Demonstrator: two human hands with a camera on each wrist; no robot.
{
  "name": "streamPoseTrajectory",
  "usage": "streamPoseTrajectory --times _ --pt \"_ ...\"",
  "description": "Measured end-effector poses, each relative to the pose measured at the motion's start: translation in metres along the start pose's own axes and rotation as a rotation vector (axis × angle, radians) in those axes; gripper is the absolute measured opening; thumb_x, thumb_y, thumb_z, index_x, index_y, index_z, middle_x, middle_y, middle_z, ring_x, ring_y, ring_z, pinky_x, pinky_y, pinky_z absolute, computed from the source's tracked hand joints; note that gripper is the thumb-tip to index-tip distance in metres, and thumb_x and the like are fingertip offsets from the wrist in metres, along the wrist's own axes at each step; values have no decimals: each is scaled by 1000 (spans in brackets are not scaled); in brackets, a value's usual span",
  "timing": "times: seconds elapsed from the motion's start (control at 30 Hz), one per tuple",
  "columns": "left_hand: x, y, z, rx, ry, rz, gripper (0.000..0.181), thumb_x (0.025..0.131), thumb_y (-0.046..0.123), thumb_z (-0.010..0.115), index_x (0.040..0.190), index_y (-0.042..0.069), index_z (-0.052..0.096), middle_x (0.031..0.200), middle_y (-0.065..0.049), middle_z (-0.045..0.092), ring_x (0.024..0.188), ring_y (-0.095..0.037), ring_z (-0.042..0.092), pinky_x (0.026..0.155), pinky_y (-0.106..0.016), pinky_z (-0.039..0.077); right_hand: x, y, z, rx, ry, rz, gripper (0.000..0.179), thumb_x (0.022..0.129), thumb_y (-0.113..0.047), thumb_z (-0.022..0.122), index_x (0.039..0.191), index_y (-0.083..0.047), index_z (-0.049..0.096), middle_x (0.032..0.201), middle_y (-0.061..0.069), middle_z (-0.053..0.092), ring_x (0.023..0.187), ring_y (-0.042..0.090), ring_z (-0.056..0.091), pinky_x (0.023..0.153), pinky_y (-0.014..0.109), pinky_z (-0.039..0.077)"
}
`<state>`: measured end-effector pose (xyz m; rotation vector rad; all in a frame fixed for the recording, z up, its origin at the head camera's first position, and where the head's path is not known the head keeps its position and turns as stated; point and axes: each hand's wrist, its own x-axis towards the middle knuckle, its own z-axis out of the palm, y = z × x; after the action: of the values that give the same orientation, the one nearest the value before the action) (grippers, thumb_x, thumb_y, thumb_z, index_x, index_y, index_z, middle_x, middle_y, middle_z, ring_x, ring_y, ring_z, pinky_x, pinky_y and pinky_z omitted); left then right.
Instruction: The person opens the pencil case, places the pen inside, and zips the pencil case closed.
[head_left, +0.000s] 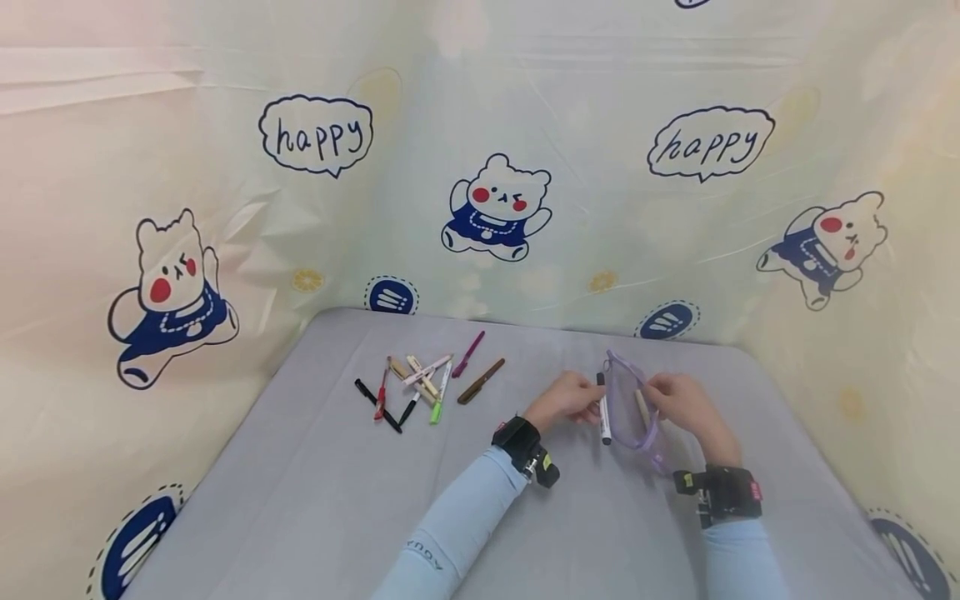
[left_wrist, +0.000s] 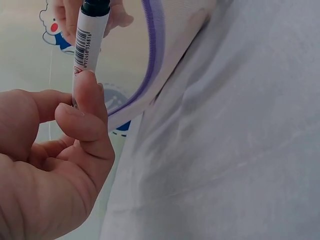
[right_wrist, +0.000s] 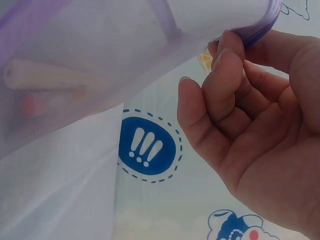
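Head view: we've left hand (head_left: 566,398) pinching marker (head_left: 605,421) at pouch's (head_left: 622,408) left edge, right hand (head_left: 688,408) pinching its rim; pens (head_left: 423,378) well left of pouch, table (head_left: 585,525) edge beyond.

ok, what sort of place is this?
Probably a makeshift recording booth: a cartoon-printed sheet encloses the gray cloth-covered table at the back and both sides, and the person wears wrist cameras.

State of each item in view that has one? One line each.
Left grip: pinching white marker
white marker: held beside the pouch, cap fit unclear
Right grip: pinching the pouch's rim
Purple mesh pouch: open, pens inside
Red pen: lying across black pen
Brown pen: lying apart
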<state>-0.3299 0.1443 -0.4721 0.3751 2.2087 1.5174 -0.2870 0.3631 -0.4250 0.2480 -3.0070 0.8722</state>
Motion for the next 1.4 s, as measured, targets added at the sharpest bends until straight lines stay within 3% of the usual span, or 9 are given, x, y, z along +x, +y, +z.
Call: streamPoseTrajectory --times 0.27,0.5,0.6,0.8,0.87,1.1,1.4 --pt "5 5 12 -27 23 23 33 98 30 58 79 6 70 66 -5 69 79 -35 73 48 -22 43 0 1 1 0 4 5 24 98 -18 54 101 2 68 78 5 67 68 14 60 62 29 49" --pt "14 8 23 -31 24 12 33 98 30 58 75 8 69 64 -4 68 55 -15 64 49 -23 43 0 -4 3 15 -1 1 26 98 -18 54 103 3 67 80 8 68 70 17 63 63 29 51" --pt "15 10 26 -60 29 -2 31 98 31 58 82 7 70 67 -4 68 56 -13 64 49 -22 44 1 -4 4 24 -4 1 25 98 -17 54 102 3 67 81 11 69 70 18 64 63 29 51" --pt "15 13 25 -134 20 20 36 99 33 56 111 2 69 74 -5 70 63 -15 68 51 -23 48 2 0 4 15 6 -5 24 98 -16 54 101 4 67 81 9 69 69 16 63 61 30 52" --pt "14 13 22 -108 5 42 38 99 33 56 113 0 68 75 -4 70 64 -15 68 53 -24 48 3 2 4 11 12 -7 25 98 -16 54 101 5 67 80 9 69 69 15 63 61 29 52" --pt "8 5 7 63 17 79 29 100 28 54 97 3 70 75 -1 68 61 -12 64 57 -23 49 1 4 6 20 15 -1 26 98 -17 54 103 4 67 80 8 69 69 14 62 61 29 52" --pt "-2 -2 -8 222 57 75 27 99 28 52 108 11 70 80 4 69 68 -9 66 63 -25 50 2 1 4 18 6 -13 26 98 -15 53 103 5 66 81 8 68 71 14 61 62 29 52"
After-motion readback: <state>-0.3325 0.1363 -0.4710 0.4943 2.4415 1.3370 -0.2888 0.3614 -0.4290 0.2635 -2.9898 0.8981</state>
